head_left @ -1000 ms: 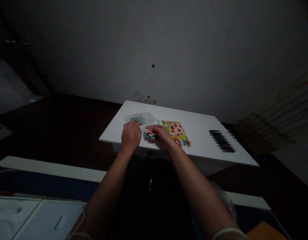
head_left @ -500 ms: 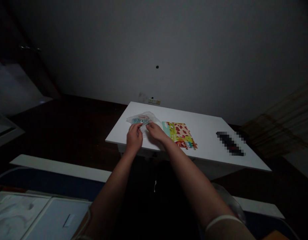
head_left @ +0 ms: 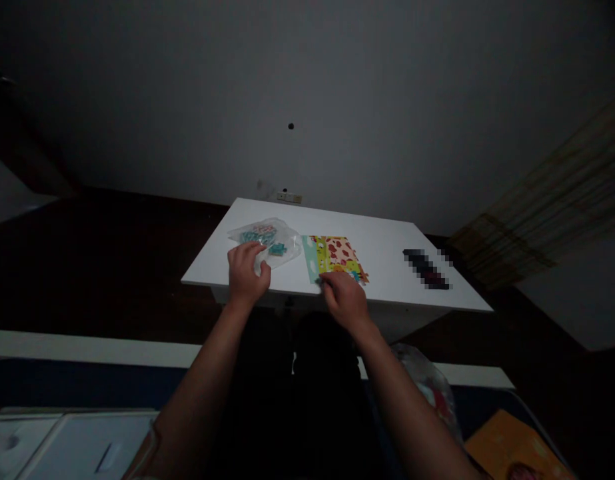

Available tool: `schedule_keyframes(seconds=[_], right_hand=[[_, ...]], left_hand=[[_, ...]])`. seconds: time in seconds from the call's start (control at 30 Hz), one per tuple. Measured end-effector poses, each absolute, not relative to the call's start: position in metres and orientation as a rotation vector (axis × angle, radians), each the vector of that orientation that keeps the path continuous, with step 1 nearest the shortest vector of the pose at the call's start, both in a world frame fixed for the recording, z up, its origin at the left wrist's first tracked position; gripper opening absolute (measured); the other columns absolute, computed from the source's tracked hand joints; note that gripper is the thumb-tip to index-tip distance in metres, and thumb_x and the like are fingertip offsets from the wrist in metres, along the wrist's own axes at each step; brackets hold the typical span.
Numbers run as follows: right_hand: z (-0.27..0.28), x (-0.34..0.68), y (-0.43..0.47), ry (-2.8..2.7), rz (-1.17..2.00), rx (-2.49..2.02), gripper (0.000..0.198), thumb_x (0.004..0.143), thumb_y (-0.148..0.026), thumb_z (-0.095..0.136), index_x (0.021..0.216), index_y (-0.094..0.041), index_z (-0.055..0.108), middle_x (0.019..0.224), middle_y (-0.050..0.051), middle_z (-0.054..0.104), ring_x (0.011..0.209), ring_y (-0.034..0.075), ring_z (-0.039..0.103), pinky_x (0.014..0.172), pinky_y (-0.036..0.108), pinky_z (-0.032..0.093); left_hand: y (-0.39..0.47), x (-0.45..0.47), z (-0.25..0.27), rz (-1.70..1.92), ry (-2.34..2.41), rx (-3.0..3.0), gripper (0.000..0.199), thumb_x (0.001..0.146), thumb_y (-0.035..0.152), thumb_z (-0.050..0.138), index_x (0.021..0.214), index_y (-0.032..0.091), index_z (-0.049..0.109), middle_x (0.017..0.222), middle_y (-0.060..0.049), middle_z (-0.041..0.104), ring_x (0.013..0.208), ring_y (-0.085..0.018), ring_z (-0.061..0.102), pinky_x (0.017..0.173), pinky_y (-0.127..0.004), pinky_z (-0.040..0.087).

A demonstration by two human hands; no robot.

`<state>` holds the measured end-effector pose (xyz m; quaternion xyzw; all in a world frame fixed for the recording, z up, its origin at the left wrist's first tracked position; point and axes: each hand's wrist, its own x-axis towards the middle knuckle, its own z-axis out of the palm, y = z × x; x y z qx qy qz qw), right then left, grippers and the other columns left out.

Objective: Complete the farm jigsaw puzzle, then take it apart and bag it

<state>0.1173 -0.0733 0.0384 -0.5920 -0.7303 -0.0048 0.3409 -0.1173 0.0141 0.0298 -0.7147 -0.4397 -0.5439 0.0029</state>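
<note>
White surface (head_left: 382, 237): one part-built jigsaw puzzle (head_left: 332, 252), one clear plastic bag (head_left: 288, 237) left of it. Left hand (head_left: 248, 275) loosely spread at bag; right hand (head_left: 346, 297) pinches one small piece (head_left: 318, 281) at puzzle's near-left corner.

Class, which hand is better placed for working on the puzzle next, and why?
Likely the right hand: it is at the near edge of the puzzle, while the left hand is at the clear bag.

Two hands (head_left: 248, 275) (head_left: 344, 298); on table (head_left: 377, 239): one puzzle (head_left: 332, 253), one clear bag (head_left: 289, 236) (pieces (head_left: 257, 235) uncountable).
</note>
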Motion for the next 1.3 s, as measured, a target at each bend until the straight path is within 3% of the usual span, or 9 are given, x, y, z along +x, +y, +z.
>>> schedule_keyframes(seconds=[0.13, 0.23, 0.37, 0.63, 0.97, 1.3], right_hand=[[0.028, 0.154, -0.083, -1.892, -0.168, -1.571, 0.041, 0.087, -0.023, 0.045, 0.127, -0.022, 0.055, 0.132, 0.01, 0.054, 0.124, 0.029, 0.046, 0.103, 0.051, 0.037], [0.02, 0.168, -0.088, -1.984, -0.202, -1.593, 0.045, 0.09, -0.029, 0.045, 0.134, -0.022, 0.049, 0.139, 0.009, 0.047, 0.129, 0.029, 0.041, 0.106, 0.052, 0.033], [0.013, 0.177, -0.101, -2.014, -0.208, -1.637, 0.046, 0.09, -0.033, 0.047, 0.135, -0.021, 0.048, 0.139, 0.01, 0.048, 0.128, 0.029, 0.042, 0.106, 0.05, 0.033], [-0.001, 0.177, -0.11, -1.975, -0.219, -1.571, 0.039, 0.091, -0.025, 0.05, 0.129, -0.031, 0.054, 0.133, 0.004, 0.054, 0.125, 0.026, 0.046, 0.106, 0.05, 0.031], [-0.006, 0.173, -0.105, -1.982, -0.313, -1.545, 0.034, 0.092, -0.019, 0.05, 0.124, -0.027, 0.058, 0.126, 0.004, 0.06, 0.12, 0.025, 0.051, 0.102, 0.047, 0.035], [0.008, 0.174, -0.09, -1.776, -0.224, -1.57, 0.026, 0.097, -0.027, 0.04, 0.113, -0.021, 0.059, 0.109, 0.009, 0.065, 0.102, 0.024, 0.058, 0.088, 0.039, 0.045]], left_hand=[[-0.016, -0.084, 0.024, -1.505, -1.174, -2.516, 0.029, 0.077, 0.013, 0.052, 0.104, 0.022, 0.06, 0.107, -0.008, 0.061, 0.106, -0.026, 0.055, 0.095, -0.045, 0.044], [-0.036, -0.047, 0.021, -1.254, -1.063, -2.807, 0.038, 0.081, 0.016, 0.052, 0.118, 0.022, 0.055, 0.124, -0.01, 0.056, 0.117, -0.026, 0.051, 0.098, -0.044, 0.043], [-0.045, -0.017, 0.018, -1.112, -1.043, -2.891, 0.052, 0.082, 0.027, 0.058, 0.132, 0.02, 0.045, 0.141, -0.013, 0.044, 0.13, -0.029, 0.04, 0.107, -0.05, 0.034], [-0.044, -0.015, 0.015, -0.966, -0.966, -2.956, 0.042, 0.087, 0.016, 0.051, 0.128, 0.025, 0.051, 0.132, -0.008, 0.055, 0.122, -0.024, 0.05, 0.103, -0.045, 0.039], [-0.043, -0.014, 0.025, -0.716, -1.012, -2.983, 0.04, 0.092, 0.015, 0.044, 0.131, 0.021, 0.049, 0.133, -0.008, 0.055, 0.121, -0.022, 0.051, 0.103, -0.039, 0.04], [-0.035, -0.008, 0.047, -0.696, -1.424, -2.949, 0.034, 0.098, 0.033, 0.035, 0.127, 0.029, 0.053, 0.116, -0.004, 0.065, 0.104, -0.022, 0.061, 0.086, -0.034, 0.046]])
